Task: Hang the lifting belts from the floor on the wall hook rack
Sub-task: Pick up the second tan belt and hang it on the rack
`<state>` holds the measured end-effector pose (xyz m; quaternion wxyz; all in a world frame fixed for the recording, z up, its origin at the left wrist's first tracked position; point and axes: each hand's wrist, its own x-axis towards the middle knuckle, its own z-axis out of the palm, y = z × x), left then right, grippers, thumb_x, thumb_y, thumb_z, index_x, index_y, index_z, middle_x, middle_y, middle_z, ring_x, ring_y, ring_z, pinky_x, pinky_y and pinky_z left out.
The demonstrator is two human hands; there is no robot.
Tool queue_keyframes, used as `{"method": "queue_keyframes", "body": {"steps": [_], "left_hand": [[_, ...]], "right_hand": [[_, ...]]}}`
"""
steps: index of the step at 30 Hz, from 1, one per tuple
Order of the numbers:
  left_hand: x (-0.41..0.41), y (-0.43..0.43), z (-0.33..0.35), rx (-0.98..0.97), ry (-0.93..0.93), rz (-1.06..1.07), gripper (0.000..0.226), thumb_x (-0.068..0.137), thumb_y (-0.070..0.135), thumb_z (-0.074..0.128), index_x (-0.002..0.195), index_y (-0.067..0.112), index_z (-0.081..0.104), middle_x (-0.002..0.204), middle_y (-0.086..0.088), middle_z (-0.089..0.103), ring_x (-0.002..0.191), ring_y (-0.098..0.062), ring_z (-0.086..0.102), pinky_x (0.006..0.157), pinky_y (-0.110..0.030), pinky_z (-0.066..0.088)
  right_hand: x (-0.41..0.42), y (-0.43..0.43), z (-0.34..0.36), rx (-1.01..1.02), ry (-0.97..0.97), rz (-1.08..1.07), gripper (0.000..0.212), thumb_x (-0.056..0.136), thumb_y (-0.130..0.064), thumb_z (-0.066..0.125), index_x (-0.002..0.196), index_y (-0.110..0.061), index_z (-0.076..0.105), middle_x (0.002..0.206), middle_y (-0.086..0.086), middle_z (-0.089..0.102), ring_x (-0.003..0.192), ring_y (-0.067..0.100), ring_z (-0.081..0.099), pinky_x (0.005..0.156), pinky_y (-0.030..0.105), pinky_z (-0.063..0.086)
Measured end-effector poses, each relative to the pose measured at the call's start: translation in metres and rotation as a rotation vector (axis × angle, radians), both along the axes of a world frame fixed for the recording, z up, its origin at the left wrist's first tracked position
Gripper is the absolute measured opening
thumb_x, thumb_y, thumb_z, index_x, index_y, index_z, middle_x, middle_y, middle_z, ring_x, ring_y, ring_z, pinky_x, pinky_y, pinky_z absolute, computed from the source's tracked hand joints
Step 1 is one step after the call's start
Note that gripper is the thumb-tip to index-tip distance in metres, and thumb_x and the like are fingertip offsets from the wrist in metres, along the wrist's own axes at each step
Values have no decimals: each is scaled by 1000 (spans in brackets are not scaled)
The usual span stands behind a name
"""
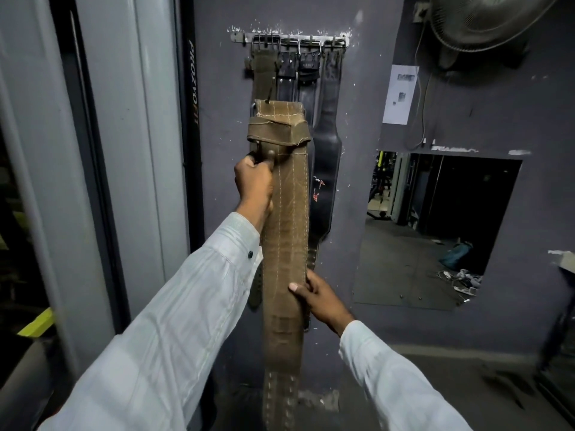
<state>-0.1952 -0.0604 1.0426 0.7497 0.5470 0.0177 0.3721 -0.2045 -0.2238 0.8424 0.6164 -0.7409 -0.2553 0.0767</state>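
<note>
A long tan leather lifting belt (287,231) with white stitching hangs upright in front of me, its buckle end raised toward the wall. My left hand (255,185) grips it near the top, just below the folded loop. My right hand (317,298) holds its right edge lower down, thumb across the front. The metal wall hook rack (289,38) is mounted higher on the dark wall. On it hang an olive belt (263,68) and several black belts (326,144). The tan belt's top sits well below the hooks.
A grey machine column (124,150) stands close on the left. A mirror (435,228) on the wall at right reflects the gym floor. A wall fan (485,20) sits at top right, with a paper notice (399,94) below it.
</note>
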Motion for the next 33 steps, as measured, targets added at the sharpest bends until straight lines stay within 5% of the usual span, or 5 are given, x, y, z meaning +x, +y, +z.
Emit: {"method": "queue_keyframes", "body": {"steps": [4,8,17,23,33], "left_hand": [[-4,3,6,-28,-1,-6,10,66,16,62,75,18,67,83,-6,71,77,-21,62,76,-40,54],[-10,5,13,-74,20,-127,10,87,4,61,87,13,66,97,-19,72,99,-38,69,93,-56,54],[-19,-6,-6,-97,69,-339,28,91,-10,48,90,12,64,89,-15,70,84,-29,69,82,-46,59],[-26,-3,-38,161,99,-396,22,96,9,59,117,15,61,114,-12,71,100,-25,70,89,-41,58],[-31,1,-77,543,102,-299,29,98,6,56,127,9,55,123,-13,67,111,-22,65,102,-44,51]], "right_hand": [[3,-10,-11,-49,99,42,27,100,-20,58,126,-14,59,112,-3,71,94,4,69,70,14,52],[8,-16,-12,-150,135,76,53,86,-46,71,118,-6,64,104,7,70,91,19,64,72,23,51],[14,13,166,412,-78,-7,29,97,-20,62,125,-12,58,104,5,75,92,17,73,83,35,61],[16,20,178,577,-42,-100,23,97,-7,60,114,-21,61,90,-4,76,80,11,73,70,27,59],[15,32,179,648,-189,-240,27,94,0,59,116,-16,63,105,5,71,96,18,66,89,34,56]]}}
